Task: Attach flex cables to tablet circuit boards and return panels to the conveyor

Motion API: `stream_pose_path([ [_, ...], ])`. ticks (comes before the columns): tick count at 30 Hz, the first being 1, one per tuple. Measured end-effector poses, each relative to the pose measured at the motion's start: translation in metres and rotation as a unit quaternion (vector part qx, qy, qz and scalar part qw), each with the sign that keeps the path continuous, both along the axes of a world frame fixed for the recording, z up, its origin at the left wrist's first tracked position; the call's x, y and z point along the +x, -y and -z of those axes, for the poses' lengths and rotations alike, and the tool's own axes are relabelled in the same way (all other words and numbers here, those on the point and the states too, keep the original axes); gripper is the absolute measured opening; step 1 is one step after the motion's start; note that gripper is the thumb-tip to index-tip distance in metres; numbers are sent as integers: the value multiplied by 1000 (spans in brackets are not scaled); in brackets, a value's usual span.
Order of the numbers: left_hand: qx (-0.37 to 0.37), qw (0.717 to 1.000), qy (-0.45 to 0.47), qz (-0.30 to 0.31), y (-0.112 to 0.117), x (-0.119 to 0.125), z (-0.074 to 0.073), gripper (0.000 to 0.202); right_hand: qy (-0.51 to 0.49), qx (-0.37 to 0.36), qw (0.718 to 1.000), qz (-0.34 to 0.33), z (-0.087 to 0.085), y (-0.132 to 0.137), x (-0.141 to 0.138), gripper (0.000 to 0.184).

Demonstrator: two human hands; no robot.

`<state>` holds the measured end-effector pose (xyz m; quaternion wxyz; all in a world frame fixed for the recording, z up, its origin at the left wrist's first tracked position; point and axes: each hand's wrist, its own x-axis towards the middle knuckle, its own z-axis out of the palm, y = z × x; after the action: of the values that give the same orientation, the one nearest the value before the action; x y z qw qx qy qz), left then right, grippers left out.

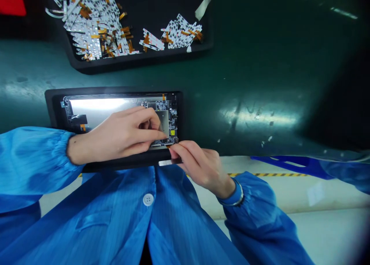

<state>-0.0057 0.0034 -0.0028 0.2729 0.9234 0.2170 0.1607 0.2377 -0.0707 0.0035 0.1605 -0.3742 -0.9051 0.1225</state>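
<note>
An opened tablet-like device (pixel 115 103) with a silver back panel and a circuit board (pixel 174 120) lies in a black holder (pixel 54 107). My left hand (pixel 127 132) rests over it, index finger stretched to the board's near edge, thumb behind it and another finger curled. I see nothing in its grip. My right hand (pixel 199 163) pinches a flex cable at the device's near right corner. The cable's orange end (pixel 169 146) meets the board's edge, and a pale strip (pixel 165 163) shows below the fingers. Whether the cable sits in a connector is hidden.
Beyond the device, a black tray (pixel 138 61) holds a heap of white strips with orange flex tails (pixel 95 30) and a smaller pile (pixel 182 34). A red item (pixel 11 1) is at the far left. Off the green table's (pixel 260 84) near edge is a blue object (pixel 295 165).
</note>
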Motion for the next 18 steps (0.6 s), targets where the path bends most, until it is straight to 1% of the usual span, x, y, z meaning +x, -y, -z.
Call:
stream_pose_path([
  [5, 4, 999, -15, 33, -3, -1, 0, 33, -20, -21, 999, 31, 3, 2, -2, 24],
  [8, -6, 999, -23, 32, -3, -2, 0, 33, -27, -27, 999, 39, 4, 3, -2, 26],
  [12, -12, 999, -26, 26, -2, -2, 1, 32, -24, -34, 998, 38, 5, 3, -2, 28],
  [18, 1, 999, -29, 45, -3, -1, 2, 37, -29, -35, 998, 36, 4, 4, -3, 27],
])
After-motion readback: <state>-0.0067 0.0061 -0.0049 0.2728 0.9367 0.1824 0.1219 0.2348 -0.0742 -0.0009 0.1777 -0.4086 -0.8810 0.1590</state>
